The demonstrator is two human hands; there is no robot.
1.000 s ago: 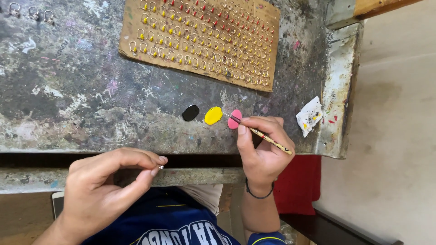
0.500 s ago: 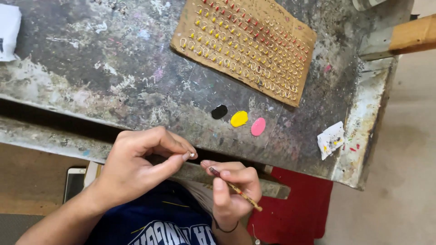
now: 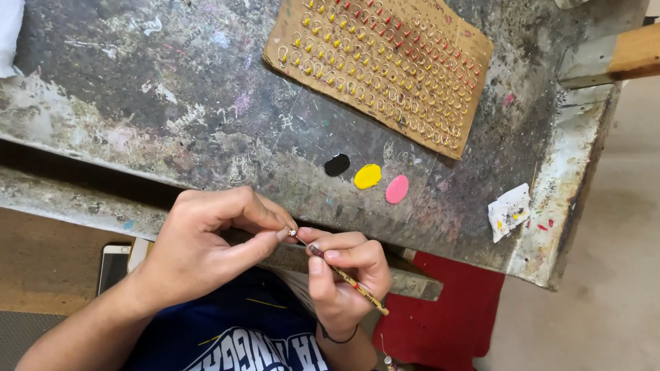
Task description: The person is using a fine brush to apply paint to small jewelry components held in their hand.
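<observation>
Pinching a tiny pale bead-like piece [image 3: 291,233] between thumb and forefinger, left hand [image 3: 199,251] held low over the near edge of a paint-spattered grey workbench [image 3: 165,117]. Gripped pen-fashion in the closed fingers of the right hand [image 3: 344,278], a thin patterned brush [image 3: 344,276], its dark tip meeting the tiny piece. Hands close together, fingertips nearly touching, just off the bench's front lip. Laid out on the bench beyond the hands, three small paint blobs in a row: black [image 3: 337,164], yellow [image 3: 367,176] and pink [image 3: 397,189], set just beside one another. Farther back, tilted, a brown cardboard sheet [image 3: 474,55] studded with rows of small ring-shaped pieces, many tipped yellow or red. Near the right edge of the bench, a crumpled white scrap [image 3: 509,211] dabbed with colour. Below the bench, a red cloth [image 3: 447,323] at right, a phone [image 3: 113,264] at left, and a dark blue shirt [image 3: 220,330] with white lettering. Worn on the right wrist, a thin dark band [image 3: 338,338].
</observation>
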